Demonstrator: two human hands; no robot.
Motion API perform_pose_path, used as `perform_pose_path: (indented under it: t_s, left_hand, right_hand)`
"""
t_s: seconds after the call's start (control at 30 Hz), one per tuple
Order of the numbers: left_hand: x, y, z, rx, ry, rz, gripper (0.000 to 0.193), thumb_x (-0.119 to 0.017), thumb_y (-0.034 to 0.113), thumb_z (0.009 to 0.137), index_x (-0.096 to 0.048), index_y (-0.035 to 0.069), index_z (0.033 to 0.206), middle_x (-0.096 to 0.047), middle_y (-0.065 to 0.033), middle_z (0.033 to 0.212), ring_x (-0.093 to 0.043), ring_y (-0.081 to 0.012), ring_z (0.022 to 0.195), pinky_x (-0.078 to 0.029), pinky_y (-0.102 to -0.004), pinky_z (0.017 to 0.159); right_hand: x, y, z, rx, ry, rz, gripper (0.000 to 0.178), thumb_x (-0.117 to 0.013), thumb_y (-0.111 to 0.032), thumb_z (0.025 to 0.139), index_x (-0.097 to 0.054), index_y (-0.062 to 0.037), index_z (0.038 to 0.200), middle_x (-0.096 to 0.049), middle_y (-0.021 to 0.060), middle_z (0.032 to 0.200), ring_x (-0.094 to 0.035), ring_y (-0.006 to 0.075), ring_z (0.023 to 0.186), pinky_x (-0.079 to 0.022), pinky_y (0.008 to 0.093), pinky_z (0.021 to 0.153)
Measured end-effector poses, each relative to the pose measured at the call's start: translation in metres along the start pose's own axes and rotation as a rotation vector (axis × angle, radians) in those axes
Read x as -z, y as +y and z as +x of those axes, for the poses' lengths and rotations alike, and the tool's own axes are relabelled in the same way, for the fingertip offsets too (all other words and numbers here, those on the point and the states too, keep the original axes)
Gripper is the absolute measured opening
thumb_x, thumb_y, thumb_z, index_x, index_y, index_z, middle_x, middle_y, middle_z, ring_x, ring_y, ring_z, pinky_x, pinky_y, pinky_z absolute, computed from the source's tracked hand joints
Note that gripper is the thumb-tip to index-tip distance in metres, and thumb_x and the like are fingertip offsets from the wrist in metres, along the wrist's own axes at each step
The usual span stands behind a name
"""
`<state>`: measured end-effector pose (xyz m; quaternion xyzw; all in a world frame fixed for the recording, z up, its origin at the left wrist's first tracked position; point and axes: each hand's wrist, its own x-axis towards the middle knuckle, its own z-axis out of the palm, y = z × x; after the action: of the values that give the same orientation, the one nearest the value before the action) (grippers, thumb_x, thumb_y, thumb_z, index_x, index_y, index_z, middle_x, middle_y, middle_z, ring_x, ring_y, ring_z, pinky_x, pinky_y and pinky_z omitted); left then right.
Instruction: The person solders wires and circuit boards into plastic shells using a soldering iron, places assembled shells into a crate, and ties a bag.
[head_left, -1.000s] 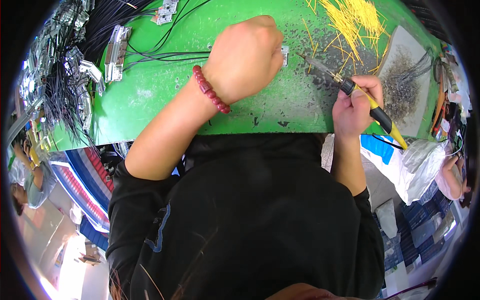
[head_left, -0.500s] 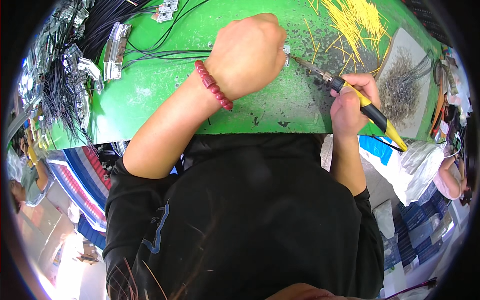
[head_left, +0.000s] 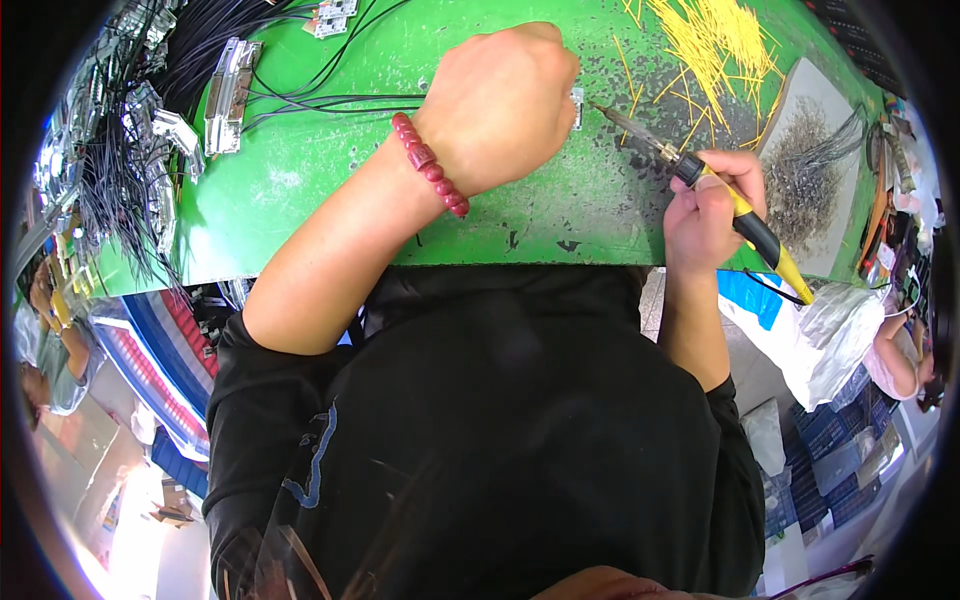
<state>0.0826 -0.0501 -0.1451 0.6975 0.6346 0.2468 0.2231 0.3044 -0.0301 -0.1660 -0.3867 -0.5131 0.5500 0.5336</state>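
My left hand (head_left: 510, 110) is closed, back of the hand up, at the far middle of the green table (head_left: 560, 225). Past its right side shows the edge of a small white circuit board (head_left: 577, 110), held under fingers that are mostly hidden. Black wires (head_left: 340, 102) run leftward from beneath this hand to a silver connector housing (head_left: 232, 97). My right hand (head_left: 712, 215) is wrapped round the handle of a yellow-and-black soldering iron (head_left: 745, 215). The iron's tip points up and left, a short gap away from the board.
Loose yellow wires (head_left: 710, 55) lie scattered at the far right. A grey slab (head_left: 835, 110) with dark residue stands near the right edge. Bunched black wires and silver housings (head_left: 130, 130) crowd the left, and more small boards (head_left: 332, 18) lie at the far edge.
The soldering iron's tip has drawn back to the right, off the board. My left hand has shifted very slightly to the right, still closed.
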Motion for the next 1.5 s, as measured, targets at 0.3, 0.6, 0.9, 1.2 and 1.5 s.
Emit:
perform_pose_path:
  t_s: [0.3,0.6,0.9,1.2,1.5]
  left_hand:
    - [0.007,-0.001,0.009,-0.067,-0.121,0.094,0.011,-0.056,0.006,0.077,-0.057,-0.004,0.071,-0.058,-0.0186,0.082,-0.058,-0.0388,0.078,-0.048,-0.0463,0.068]
    - [0.010,0.004,0.013,-0.053,-0.180,0.161,0.015,-0.056,0.009,0.079,-0.058,-0.004,0.072,-0.058,-0.0199,0.083,-0.059,-0.0400,0.080,-0.049,-0.0480,0.070]
    - [0.011,0.004,0.016,-0.093,-0.212,0.194,0.016,-0.056,0.009,0.079,-0.060,-0.004,0.072,-0.058,-0.0212,0.081,-0.059,-0.0410,0.078,-0.048,-0.0492,0.069]
    - [0.012,0.003,0.019,-0.080,-0.248,0.200,0.017,-0.056,0.010,0.078,-0.059,-0.005,0.071,-0.059,-0.0222,0.079,-0.059,-0.0417,0.077,-0.048,-0.0499,0.069]
    - [0.015,0.001,0.016,-0.061,-0.179,0.193,0.015,-0.057,0.012,0.078,-0.060,-0.001,0.071,-0.059,-0.0193,0.081,-0.060,-0.0401,0.075,-0.050,-0.0486,0.066]
  right_hand:
    - [-0.002,-0.002,-0.001,0.013,-0.015,-0.033,0.011,-0.056,-0.001,0.078,-0.056,0.0043,0.087,-0.060,0.0077,0.071,-0.056,0.0102,0.055,-0.047,0.0222,0.055]
    - [-0.006,-0.003,-0.002,0.001,-0.028,-0.185,0.013,-0.052,-0.002,0.077,-0.055,0.0061,0.086,-0.057,0.0084,0.069,-0.052,0.0101,0.053,-0.048,0.0221,0.055]
    - [-0.006,-0.002,-0.002,-0.041,-0.043,-0.203,0.012,-0.052,-0.002,0.077,-0.055,0.0055,0.086,-0.058,0.0091,0.071,-0.054,0.0112,0.055,-0.047,0.0220,0.056]
    - [-0.008,0.002,-0.002,0.018,0.073,-0.117,0.013,-0.047,-0.002,0.076,-0.054,0.0046,0.084,-0.056,0.0105,0.066,-0.045,0.0094,0.050,-0.039,0.0207,0.051]
    - [-0.012,0.000,0.001,0.072,0.146,-0.094,0.019,-0.051,-0.008,0.080,-0.053,0.0031,0.096,-0.056,0.0123,0.085,-0.054,0.0142,0.063,-0.045,0.0220,0.059]
